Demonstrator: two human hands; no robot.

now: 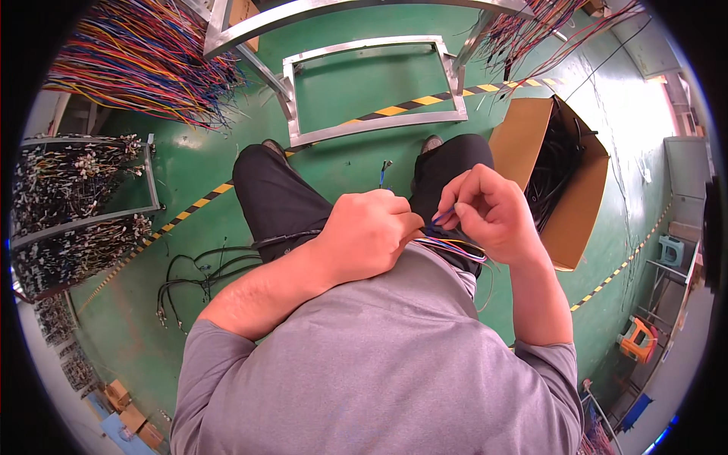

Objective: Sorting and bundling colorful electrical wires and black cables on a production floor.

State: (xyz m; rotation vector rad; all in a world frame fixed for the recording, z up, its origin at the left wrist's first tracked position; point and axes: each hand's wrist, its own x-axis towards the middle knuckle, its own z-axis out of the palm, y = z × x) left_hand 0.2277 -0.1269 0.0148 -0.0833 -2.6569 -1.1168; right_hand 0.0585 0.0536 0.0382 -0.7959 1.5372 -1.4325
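I'm holding a thin bundle of coloured wires [455, 246] over my lap, just in front of my stomach. My left hand [369, 235] is closing in a fist around the bundle, steadying it, I'd say, while my right hand [489, 212] is pinching a single blue strand [443, 215] to pull it free. A black cable [227, 262] is trailing left onto the green floor [341, 98]. To my right an open brown cardboard box [550, 178] is tilting toward me, keeping its black cables within reach. Yellow-and-black striped tape [421, 101] is crossing the floor ahead.
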